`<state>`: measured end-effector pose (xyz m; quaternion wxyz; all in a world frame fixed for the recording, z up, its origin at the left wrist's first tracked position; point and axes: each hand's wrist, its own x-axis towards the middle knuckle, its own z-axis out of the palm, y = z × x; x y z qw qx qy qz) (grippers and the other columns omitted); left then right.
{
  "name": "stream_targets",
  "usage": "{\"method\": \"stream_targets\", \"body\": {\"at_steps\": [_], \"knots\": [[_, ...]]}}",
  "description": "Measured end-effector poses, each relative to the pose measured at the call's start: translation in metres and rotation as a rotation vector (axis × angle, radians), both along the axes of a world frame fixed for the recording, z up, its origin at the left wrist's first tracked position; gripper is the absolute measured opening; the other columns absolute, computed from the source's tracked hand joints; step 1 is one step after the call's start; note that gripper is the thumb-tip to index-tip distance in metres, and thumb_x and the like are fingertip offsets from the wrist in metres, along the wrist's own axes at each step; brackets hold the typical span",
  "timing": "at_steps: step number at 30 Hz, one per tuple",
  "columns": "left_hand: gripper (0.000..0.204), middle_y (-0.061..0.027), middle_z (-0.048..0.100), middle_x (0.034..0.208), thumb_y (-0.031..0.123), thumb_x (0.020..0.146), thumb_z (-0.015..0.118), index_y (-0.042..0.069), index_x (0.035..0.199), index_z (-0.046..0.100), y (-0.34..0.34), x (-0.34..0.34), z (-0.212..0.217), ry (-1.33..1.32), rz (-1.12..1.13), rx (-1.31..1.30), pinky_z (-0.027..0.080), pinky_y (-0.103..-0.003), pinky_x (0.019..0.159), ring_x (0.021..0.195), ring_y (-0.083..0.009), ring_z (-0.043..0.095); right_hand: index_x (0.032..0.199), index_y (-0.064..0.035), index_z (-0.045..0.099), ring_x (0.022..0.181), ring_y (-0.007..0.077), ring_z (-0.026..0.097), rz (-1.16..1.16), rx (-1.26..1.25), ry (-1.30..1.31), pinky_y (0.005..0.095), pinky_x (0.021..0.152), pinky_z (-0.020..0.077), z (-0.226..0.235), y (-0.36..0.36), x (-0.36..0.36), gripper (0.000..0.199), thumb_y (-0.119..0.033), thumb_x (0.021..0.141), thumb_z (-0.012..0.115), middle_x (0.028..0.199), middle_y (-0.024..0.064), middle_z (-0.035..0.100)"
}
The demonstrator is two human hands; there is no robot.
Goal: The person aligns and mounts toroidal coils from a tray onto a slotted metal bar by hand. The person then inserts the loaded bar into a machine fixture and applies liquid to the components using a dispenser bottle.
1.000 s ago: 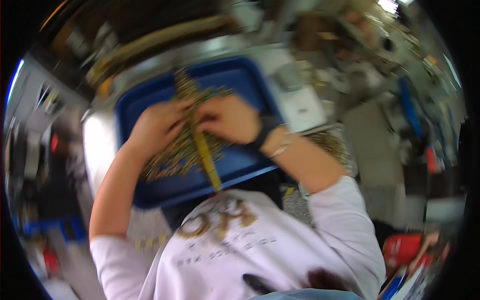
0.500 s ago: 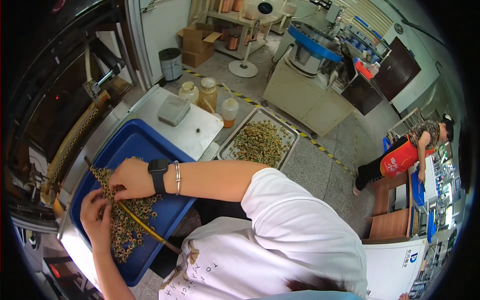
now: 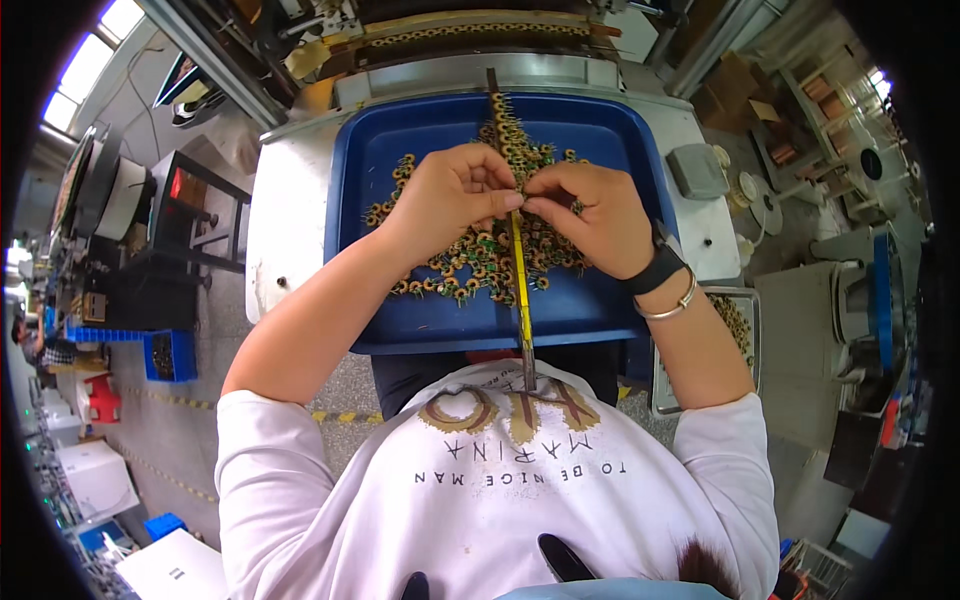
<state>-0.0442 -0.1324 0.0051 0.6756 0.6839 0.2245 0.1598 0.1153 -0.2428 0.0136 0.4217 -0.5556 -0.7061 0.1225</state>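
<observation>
A long thin bar [image 3: 522, 290] with a yellow strip runs from the far rim of the blue tray [image 3: 450, 335] back to my chest. Small copper-coloured ring coils [image 3: 508, 125] with wire leads sit in a row along its far part. My left hand [image 3: 455, 195] and my right hand [image 3: 590, 210] meet over the bar at the near end of that row. Both are closed in a pinch, fingertips nearly touching, on a small ring coil mostly hidden by the fingers. Loose ring coils [image 3: 465, 270] lie heaped in the tray under and around my hands.
The tray stands on a white tabletop [image 3: 290, 220], with a grey box [image 3: 697, 170] at its right. A metal tray [image 3: 742, 315] of more coils is lower right. Beyond the table's far edge is a machine [image 3: 470, 35]. A black frame stand [image 3: 190, 215] stands left.
My view has swung round so the tray is now straight ahead, and the co-worker at the right is out of sight. Both hands stay at the bar, now with fingertips together.
</observation>
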Motion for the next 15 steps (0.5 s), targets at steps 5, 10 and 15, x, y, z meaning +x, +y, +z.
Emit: {"method": "stream_targets", "body": {"at_steps": [5,10,15], "knots": [[0.034,-0.0098,0.052,0.111,0.006,0.071,0.064,0.006,0.104,0.056,0.014,-0.007,0.001,-0.004,-0.007,1.125,0.045,-0.033,0.080,0.096,-0.0267,0.054,0.083,-0.0011,0.058,0.063,0.0182,0.060,0.062,-0.267,0.168,0.0271,0.058,0.0462,-0.007,0.001,0.008,0.012,-0.007,0.073,0.063,0.069,0.0101,0.060],[0.042,-0.0113,0.048,0.124,0.016,0.072,0.065,0.008,0.112,0.056,0.014,-0.008,-0.010,0.005,-0.135,1.204,0.042,-0.037,0.088,0.105,-0.0306,0.051,0.081,-0.0026,0.058,0.059,0.0159,0.059,0.093,-0.295,0.121,0.0254,0.055,0.0453,-0.007,0.000,0.005,0.012,-0.008,0.072,0.064,0.066,0.0080,0.059],[0.037,-0.0137,0.049,0.122,0.015,0.071,0.065,0.005,0.106,0.059,0.010,-0.003,-0.013,0.039,-0.130,1.217,0.042,-0.037,0.089,0.106,-0.0310,0.051,0.082,-0.0079,0.062,0.071,0.0282,0.059,0.026,-0.018,-0.107,0.0355,0.062,0.0476,-0.023,0.004,0.006,0.011,-0.016,0.076,0.059,0.075,0.0108,0.061]]}}
